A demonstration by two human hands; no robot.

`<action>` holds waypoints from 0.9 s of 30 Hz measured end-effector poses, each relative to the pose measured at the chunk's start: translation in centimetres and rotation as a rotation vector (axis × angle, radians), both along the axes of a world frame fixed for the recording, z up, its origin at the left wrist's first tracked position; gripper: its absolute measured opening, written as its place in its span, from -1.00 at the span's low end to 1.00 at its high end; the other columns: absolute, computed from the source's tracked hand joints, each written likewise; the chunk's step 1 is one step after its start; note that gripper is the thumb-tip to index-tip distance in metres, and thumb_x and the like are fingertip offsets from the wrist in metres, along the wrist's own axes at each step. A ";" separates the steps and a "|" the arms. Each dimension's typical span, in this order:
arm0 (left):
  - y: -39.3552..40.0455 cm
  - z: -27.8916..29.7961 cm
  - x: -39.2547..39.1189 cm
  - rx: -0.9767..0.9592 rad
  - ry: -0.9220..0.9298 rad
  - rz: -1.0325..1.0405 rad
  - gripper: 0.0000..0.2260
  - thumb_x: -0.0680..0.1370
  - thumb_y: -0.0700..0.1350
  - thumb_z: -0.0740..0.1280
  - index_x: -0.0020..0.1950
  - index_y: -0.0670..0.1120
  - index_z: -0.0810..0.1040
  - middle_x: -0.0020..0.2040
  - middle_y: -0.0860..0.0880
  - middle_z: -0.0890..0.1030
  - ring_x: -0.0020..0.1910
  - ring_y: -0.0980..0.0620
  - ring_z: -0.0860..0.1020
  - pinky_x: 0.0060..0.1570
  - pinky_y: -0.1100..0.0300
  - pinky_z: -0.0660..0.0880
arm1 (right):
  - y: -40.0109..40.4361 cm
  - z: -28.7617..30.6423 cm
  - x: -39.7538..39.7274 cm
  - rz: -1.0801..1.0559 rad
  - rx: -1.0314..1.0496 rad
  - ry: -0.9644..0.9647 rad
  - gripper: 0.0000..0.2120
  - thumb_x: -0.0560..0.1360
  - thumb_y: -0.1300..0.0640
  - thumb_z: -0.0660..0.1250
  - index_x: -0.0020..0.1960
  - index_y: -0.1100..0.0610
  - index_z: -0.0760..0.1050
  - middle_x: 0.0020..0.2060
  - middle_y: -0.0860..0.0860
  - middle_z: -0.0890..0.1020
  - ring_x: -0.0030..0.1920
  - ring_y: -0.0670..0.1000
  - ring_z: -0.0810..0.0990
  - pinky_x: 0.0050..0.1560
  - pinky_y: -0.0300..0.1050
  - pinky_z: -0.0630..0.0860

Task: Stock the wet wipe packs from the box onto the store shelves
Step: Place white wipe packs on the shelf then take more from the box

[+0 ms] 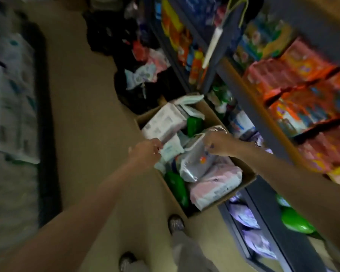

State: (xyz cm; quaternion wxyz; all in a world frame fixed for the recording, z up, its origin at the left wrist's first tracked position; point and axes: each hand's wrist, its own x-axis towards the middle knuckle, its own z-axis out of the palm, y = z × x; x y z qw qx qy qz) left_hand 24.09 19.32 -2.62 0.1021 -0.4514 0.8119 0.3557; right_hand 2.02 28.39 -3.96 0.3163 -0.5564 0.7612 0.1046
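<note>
An open brown cardboard box [249,176] on the beige floor holds soft plastic wet wipe packs in white, pink and green. The right hand [217,143] is curled round the top edge of a silvery-white pack [196,163] near the box's middle. The left hand [149,149] pinches a small white pack [170,147] at the box's left edge. These packs look light, squashy and slick; gripping a sealed end seam should hold best
</note>
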 end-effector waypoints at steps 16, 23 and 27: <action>4.5 -11.2 -3.2 0.006 -0.434 -0.612 -0.50 0.56 -0.19 0.20 0.48 0.05 0.19 0.47 0.04 0.26 0.41 -0.09 0.23 0.33 0.03 0.25 | 4.9 -10.0 0.2 0.047 -0.101 -0.222 -0.84 0.51 0.22 0.24 0.06 0.14 0.52 0.04 0.08 0.55 0.06 0.09 0.54 -0.07 -0.11 0.42; 5.6 -14.9 -2.5 -0.142 -0.491 -0.579 -0.47 0.59 -0.15 0.17 0.52 0.06 0.05 0.41 -0.05 0.32 0.37 -0.11 0.29 0.28 0.04 0.29 | 4.2 -10.7 3.7 0.293 -0.404 -0.177 -0.67 0.49 0.18 0.29 0.24 0.20 0.47 0.20 0.13 0.45 0.22 0.16 0.35 0.14 0.08 0.37; 4.6 -16.0 -3.8 -0.306 -0.378 -0.546 -0.67 0.60 -0.09 0.17 0.37 0.03 0.37 0.30 -0.03 0.42 0.30 -0.06 0.34 0.23 0.08 0.29 | 3.5 -11.7 4.8 0.353 -0.303 -0.104 -0.64 0.51 0.10 0.24 0.30 0.10 0.41 0.31 0.06 0.31 0.27 0.12 0.26 0.16 0.02 0.28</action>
